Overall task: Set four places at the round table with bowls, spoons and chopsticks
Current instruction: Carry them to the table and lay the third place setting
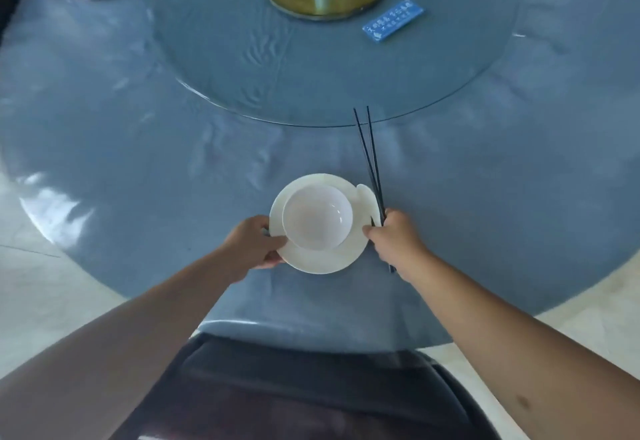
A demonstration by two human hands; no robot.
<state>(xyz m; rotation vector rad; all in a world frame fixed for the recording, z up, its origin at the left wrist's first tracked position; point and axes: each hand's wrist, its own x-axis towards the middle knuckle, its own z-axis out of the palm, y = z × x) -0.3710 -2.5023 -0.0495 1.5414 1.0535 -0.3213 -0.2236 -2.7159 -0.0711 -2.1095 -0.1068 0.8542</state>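
On the round table [138,148], the white bowl [317,216] sits on a plate [322,259] whose left rim the left hand [254,243] grips, while right of the plate the right hand [393,237] pinches black chopsticks [369,152] beside a white spoon [367,202].

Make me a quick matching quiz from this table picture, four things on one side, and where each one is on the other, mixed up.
Things:
1. bowl
2. chopsticks
3. blue card
4. left hand

Places:
A. on the glass turntable
B. on the plate
C. held in the right hand
D. gripping the plate's left rim

Pairs: 1-B, 2-C, 3-A, 4-D
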